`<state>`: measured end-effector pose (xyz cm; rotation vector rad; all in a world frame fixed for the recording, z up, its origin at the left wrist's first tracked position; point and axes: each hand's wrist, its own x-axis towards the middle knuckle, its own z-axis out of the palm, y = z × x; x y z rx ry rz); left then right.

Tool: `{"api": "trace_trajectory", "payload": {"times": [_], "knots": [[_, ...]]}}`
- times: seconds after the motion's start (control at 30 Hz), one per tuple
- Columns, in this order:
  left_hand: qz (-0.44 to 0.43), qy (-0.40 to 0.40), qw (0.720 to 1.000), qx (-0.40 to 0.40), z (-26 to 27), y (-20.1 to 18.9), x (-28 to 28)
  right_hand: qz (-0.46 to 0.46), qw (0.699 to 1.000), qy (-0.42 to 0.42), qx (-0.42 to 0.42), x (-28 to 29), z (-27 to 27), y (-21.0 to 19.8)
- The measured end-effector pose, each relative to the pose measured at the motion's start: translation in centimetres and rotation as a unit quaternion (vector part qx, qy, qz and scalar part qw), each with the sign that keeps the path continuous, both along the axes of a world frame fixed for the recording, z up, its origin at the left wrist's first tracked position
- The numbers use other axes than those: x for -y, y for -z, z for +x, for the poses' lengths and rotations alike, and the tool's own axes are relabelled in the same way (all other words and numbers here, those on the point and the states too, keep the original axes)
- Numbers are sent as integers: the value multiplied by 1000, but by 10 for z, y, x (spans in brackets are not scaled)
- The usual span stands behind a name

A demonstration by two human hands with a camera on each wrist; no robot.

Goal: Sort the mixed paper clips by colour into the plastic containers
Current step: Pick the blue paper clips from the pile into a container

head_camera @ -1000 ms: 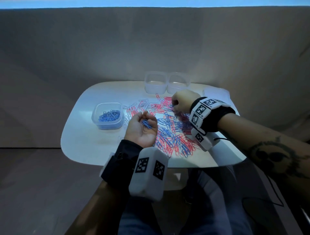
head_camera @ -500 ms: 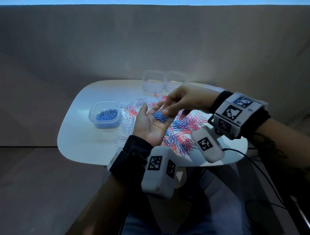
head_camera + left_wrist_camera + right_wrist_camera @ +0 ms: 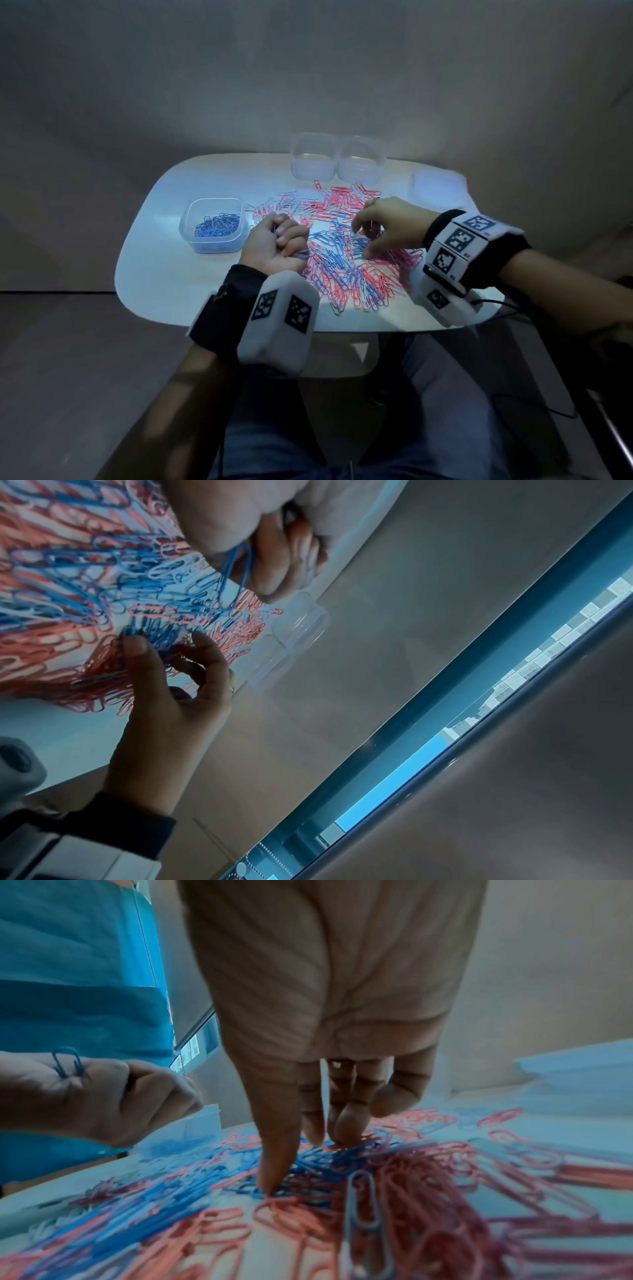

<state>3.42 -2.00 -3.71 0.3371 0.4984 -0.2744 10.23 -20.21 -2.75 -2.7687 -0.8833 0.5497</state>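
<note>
Mid-bench, the clips (image 3: 346,253) lie light, slick and tangled: left hand (image 3: 277,245) fists blue ones, right hand (image 3: 383,226), fingers loose and empty, should pinch a loop end.

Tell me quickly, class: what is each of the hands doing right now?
Left hand: closed in a fist, holding blue paper clips.
Right hand: open, fingertips touching the mixed clip pile; nothing clearly held.

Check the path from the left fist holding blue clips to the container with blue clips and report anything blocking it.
Nothing visible blocks it. The left hand, fisted round blue paper clips, sits just right of the square clear plastic container holding blue clips, with only bare white table between them. The container has no lid.
</note>
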Motion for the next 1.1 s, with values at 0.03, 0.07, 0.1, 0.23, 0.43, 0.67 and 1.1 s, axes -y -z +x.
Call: {"api": "trace_trajectory", "payload": {"times": [0.03,0.07,0.1,0.23,0.43,0.67,1.1], "knots": [[-3,-2,1000,-1,2,2,0,-3,1000,-1,10,0,2,1],[-5,0,1000,-3,3,3,1,-9,1000,-1,20,0,4,2],[-3,4,1000,-3,5,3,2,-14,999,0,28,0,6,3],[11,19,1000,13,7,-4,7,-4,999,26,20,3,7,7],[10,11,1000,8,11,-1,11,17,999,46,17,7,8,9],[-83,-53,995,-33,11,7,15,208,963,124,-116,11,7,-10],[-100,-124,987,0,20,-8,29,400,847,152,-316,-13,-33,-23]]}}
